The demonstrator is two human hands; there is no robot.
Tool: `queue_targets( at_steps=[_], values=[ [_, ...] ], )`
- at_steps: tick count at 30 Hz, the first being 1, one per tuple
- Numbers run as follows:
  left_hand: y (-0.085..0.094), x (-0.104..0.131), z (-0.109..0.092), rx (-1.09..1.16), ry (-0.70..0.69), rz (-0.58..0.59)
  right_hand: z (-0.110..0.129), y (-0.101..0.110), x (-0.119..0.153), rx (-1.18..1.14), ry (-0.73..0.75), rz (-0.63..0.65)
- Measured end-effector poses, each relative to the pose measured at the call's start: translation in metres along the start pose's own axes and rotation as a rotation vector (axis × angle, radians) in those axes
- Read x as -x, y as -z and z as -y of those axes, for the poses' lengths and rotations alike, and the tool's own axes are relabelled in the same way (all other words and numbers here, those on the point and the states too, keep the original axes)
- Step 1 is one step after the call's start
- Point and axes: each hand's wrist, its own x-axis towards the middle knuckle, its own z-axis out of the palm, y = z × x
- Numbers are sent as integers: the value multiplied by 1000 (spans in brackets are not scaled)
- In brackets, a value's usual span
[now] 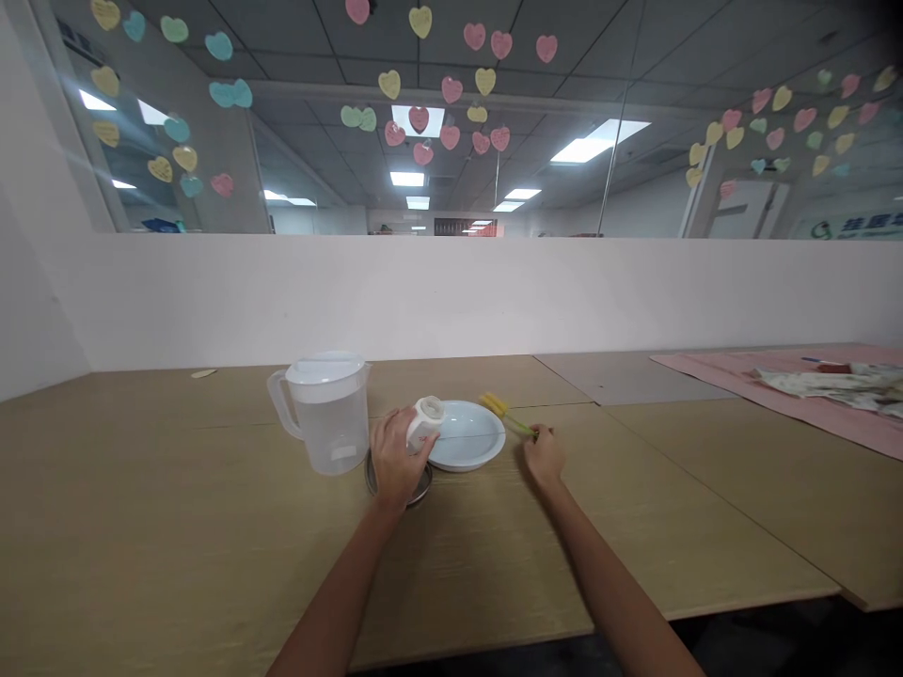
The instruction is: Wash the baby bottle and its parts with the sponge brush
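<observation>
My left hand [396, 457] is closed around a small white bottle [427, 419], tilted with its round mouth up and toward the far side. The bottle is over the left rim of a shallow white bowl [468, 464] on the table. In my right hand [545, 456] is the thin green handle of a cleaning brush [496, 405]; its yellow head points left, just past the bowl's far right rim. Partly hidden below my left hand lies a round dark-rimmed dish [421, 491]. A clear plastic pitcher [331, 423] with a white lid stands upright left of that hand.
The wooden table [212, 527] has panel seams and a front edge at lower right. A pink cloth [871, 428] with crumpled fabric [832, 384] on it lies far right. A small flat tan piece [204, 373] sits by the white wall [437, 301] behind, under a window.
</observation>
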Motion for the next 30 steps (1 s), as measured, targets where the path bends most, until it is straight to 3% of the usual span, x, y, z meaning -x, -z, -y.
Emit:
queue_targets(
  at_steps=[4,9,13,16,19,23,30],
  values=[
    [-3,8,-14,118,78,-70,7,2,4,124,53,234],
    [-5,28,-39,277,-86,-49,20,7,8,146,21,404],
    [0,39,-58,392,-159,210,24,9,9,131,24,454],
    [3,41,-65,411,-107,404,25,9,9,139,43,469],
    [4,38,-65,416,-56,503,27,11,10,149,44,487],
    [2,37,-59,380,-76,508,31,13,11,168,43,503],
    [-2,37,-46,245,-244,378,34,20,13,197,32,437]
  ],
)
